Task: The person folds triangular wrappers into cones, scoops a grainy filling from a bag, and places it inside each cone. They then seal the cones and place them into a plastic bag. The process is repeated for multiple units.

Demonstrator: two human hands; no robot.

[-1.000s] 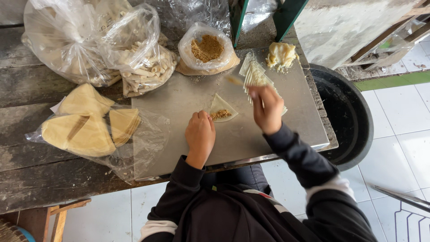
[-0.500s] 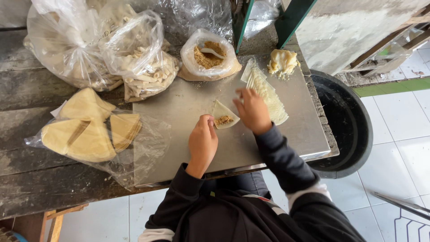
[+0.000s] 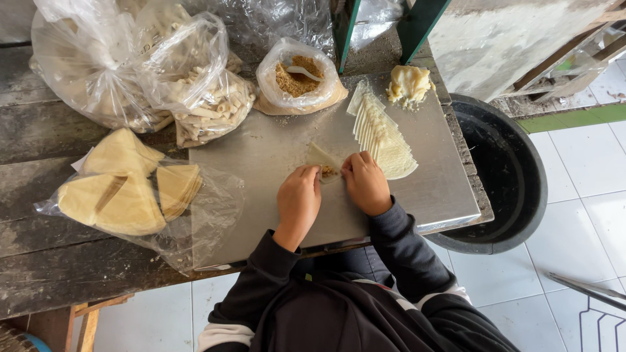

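Note:
A thin pale wrapper (image 3: 324, 158) with brown crumbly filling lies on a metal sheet (image 3: 274, 150), partly folded. My left hand (image 3: 299, 197) grips its left side and my right hand (image 3: 365, 182) pinches its right side. Just right of my right hand, a fanned stack of pale wrapper sheets (image 3: 385, 133) lies on the metal. A lump of yellowish paste (image 3: 408, 83) sits beyond that stack. A clear bag of brown filling (image 3: 298, 77) with a white spoon in it stands at the far edge of the sheet.
Clear bags of rolled pastries (image 3: 208, 104) sit at the back left. A plastic bag with triangular wrapper stacks (image 3: 127, 192) lies on the dark wooden table (image 3: 45, 261). A black basin (image 3: 508, 176) stands on the tiled floor to the right.
My right hand came back from the wrapper stack to the filled wrapper. Both hands now close on it and fold it over the filling.

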